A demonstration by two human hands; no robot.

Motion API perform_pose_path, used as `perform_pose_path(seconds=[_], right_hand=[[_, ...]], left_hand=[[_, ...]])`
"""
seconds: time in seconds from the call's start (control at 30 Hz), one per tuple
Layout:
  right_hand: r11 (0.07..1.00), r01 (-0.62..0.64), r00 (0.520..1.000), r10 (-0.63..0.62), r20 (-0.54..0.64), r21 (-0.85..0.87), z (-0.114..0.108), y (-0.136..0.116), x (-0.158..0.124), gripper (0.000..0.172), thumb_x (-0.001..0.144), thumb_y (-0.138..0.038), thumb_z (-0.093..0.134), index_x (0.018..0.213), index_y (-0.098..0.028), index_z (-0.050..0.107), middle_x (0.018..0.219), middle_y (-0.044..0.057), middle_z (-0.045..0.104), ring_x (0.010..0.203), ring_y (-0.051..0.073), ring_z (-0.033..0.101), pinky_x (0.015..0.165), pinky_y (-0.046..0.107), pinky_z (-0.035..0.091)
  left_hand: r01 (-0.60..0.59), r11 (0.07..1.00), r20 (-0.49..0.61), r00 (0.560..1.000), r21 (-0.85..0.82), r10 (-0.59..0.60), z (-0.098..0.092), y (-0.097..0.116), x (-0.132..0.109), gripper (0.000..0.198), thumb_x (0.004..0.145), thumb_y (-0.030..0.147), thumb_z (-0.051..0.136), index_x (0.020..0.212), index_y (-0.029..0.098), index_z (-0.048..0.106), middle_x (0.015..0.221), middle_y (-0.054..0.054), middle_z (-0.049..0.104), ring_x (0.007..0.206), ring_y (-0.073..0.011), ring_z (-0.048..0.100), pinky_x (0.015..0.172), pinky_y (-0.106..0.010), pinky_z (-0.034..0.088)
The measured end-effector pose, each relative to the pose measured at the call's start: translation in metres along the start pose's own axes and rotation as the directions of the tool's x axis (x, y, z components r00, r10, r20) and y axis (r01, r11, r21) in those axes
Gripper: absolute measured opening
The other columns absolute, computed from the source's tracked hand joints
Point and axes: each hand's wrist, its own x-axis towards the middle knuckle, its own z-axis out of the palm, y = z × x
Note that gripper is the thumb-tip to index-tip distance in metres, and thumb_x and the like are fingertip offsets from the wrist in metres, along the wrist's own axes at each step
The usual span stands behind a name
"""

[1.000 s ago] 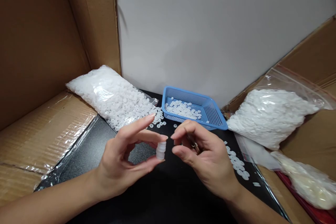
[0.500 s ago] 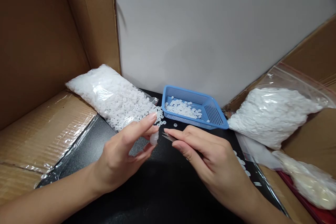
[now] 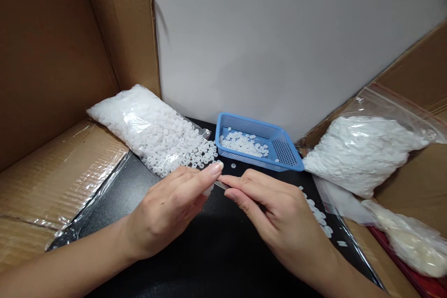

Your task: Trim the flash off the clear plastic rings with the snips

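Observation:
My left hand (image 3: pixel 169 207) is closed on a small translucent white plastic piece (image 3: pixel 208 190), mostly hidden behind the fingers. Facing it, my right hand (image 3: pixel 275 209) pinches metal tweezers (image 3: pixel 220 185), whose tips reach the left thumb and the piece. Whether the tips grip anything is hidden. Just beyond the left hand, small white rings (image 3: pixel 206 151) spill from the mouth of a clear bag (image 3: pixel 139 121). A blue mesh basket (image 3: pixel 296 164) holding white discs (image 3: pixel 242 143) stands behind both hands.
On the right lies a zip bag of white pieces (image 3: pixel 356 153), with a bag of cream-coloured items (image 3: pixel 412 240) nearer. Loose white pieces (image 3: pixel 317 214) lie right of my right hand on the black table (image 3: pixel 223 260). Cardboard (image 3: pixel 52 56) and a white panel (image 3: pixel 279 32) enclose the area.
My left hand has turned and its fingers have drawn together, covering more of the white piece. The thumb has come over to the tweezer tips. My right hand has barely moved.

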Motion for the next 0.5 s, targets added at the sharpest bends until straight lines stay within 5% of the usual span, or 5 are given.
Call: perform_pose_path(seconds=[0.5], right_hand=[[0.997, 0.031, 0.999, -0.032, -0.008, -0.074, 0.0056, -0.0008, -0.0041, 0.027, 0.102, -0.021, 0.052, 0.118, -0.015, 0.074, 0.075, 0.002, 0.065, 0.06, 0.014, 0.061, 0.054, 0.026, 0.046]], left_hand=[[0.014, 1.0, 0.006, 1.0, 0.005, -0.014, -0.0015, 0.0009, 0.0006, 0.08, 0.084, -0.009, 0.065, 0.155, 0.011, 0.035, 0.104, -0.009, 0.075, 0.098, -0.0174, 0.071, 0.088, -0.028, 0.061]])
